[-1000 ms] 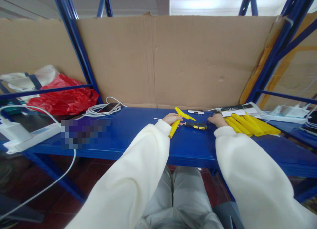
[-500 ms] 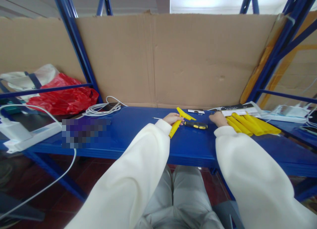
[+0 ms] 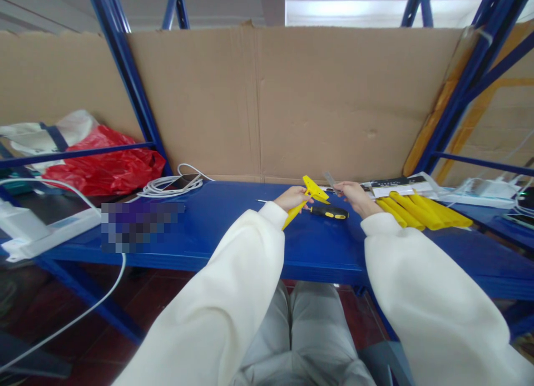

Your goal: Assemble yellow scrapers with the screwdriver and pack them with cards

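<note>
My left hand [image 3: 291,199] is closed around a yellow T-shaped plastic scraper [image 3: 316,190], its broad head tilted up to the right and its handle pointing down. Between the thumb and fingers of my right hand [image 3: 352,196] is a thin, flat grey blade [image 3: 329,179], raised a little to the right of the scraper head. A screwdriver [image 3: 329,212] with a black and yellow grip lies on the blue tabletop just below both hands, its shaft running left behind my left hand. Several more yellow scraper pieces [image 3: 417,209] lie side by side to the right of my right wrist.
A black-and-white packet [image 3: 398,186] lies behind the yellow pieces. Coiled white cable [image 3: 167,187], a red plastic bag [image 3: 112,161] and a white power strip [image 3: 58,233] are on the left. Cardboard [image 3: 317,102] stands along the back, between blue metal posts [image 3: 129,80].
My right hand has lifted and moved left from the back of the table, bringing the thin blade with it. The scraper in my left hand has turned, showing more of its head's face.
</note>
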{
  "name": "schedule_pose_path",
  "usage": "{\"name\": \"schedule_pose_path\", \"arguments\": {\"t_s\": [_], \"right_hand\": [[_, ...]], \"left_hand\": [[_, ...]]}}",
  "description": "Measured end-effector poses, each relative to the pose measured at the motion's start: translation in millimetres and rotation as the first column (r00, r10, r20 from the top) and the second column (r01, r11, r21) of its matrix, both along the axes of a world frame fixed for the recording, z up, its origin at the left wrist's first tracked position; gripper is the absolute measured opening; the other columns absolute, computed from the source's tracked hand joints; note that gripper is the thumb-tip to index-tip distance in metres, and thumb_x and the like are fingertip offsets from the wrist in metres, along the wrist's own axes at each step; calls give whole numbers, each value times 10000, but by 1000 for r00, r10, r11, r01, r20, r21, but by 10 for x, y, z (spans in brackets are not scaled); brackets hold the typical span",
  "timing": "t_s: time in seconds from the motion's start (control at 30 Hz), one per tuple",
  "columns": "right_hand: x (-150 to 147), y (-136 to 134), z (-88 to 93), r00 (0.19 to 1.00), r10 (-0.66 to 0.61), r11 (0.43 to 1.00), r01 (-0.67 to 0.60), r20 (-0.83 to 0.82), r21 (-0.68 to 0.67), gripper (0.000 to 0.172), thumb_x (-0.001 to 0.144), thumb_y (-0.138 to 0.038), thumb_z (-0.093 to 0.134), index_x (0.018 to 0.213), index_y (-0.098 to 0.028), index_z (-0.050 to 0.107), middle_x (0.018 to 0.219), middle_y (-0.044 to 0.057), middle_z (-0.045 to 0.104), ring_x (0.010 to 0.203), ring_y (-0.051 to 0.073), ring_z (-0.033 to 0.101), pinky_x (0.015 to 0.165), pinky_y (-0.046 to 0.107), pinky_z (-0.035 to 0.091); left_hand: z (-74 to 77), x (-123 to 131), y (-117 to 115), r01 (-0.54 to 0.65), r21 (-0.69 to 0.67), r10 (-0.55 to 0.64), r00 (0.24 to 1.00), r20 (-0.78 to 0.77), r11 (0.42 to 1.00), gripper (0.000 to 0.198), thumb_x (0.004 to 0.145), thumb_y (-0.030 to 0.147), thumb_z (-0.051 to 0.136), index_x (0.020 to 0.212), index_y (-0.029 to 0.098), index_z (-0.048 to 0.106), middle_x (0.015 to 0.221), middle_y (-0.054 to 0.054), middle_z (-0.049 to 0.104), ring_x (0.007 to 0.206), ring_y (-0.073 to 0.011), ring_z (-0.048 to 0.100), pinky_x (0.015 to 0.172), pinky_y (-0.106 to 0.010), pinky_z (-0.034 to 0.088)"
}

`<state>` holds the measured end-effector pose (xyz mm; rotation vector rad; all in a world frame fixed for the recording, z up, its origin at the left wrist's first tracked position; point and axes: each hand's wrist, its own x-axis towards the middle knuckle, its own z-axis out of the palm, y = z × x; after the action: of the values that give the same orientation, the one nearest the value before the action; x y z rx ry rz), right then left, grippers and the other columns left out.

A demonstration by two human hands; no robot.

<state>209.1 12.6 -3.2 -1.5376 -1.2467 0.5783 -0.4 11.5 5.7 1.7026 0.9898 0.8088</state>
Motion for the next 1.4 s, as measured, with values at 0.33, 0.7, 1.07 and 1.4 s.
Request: {"name": "schedule_pose_path", "arguments": {"t_s": [0.33, 0.7, 1.07, 1.4], "right_hand": [[-202, -109, -14, 957, 288, 958, -288, -29, -10, 297, 612, -433, 756, 635, -207, 564, 654, -9, 575, 633, 126, 472, 569, 252, 325], [-260, -116, -31, 951, 305, 952, -303, 53, -43, 394, 512, -546, 745, 632, -209, 578, 590, -16, 518, 618, 130, 431, 593, 290, 332], [-250, -163, 14, 948, 311, 948, -303, 72, -100, 241, 649, -388, 760, 661, -184, 631, 596, -5, 560, 596, 119, 436, 559, 264, 315], [-244, -157, 5, 937, 331, 939, -316, 109, -136, 252, 664, -402, 754, 644, -181, 635, 574, -7, 539, 589, 121, 427, 566, 269, 318]], "left_hand": [[-91, -33, -15, 11, 340, 111, 935, -336, 940, 203, 793, 143, 734, 992, 109, 715, 644, -8, 667, 466, -111, 565, 534, -216, 475], [-27, -38, -87, 46, 324, 88, 918, -387, 945, 157, 847, 79, 635, 978, 87, 722, 517, 47, 560, 434, -95, 543, 466, -177, 454], [-55, -77, -6, 52, 342, 81, 927, -365, 938, 131, 853, 91, 634, 948, 86, 725, 537, 23, 610, 415, -92, 549, 449, -175, 455], [-73, -102, 23, 129, 533, 205, 828, -523, 836, 248, 893, 189, 628, 1113, 144, 735, 1083, -102, 770, 864, -196, 754, 812, -276, 576]]}}
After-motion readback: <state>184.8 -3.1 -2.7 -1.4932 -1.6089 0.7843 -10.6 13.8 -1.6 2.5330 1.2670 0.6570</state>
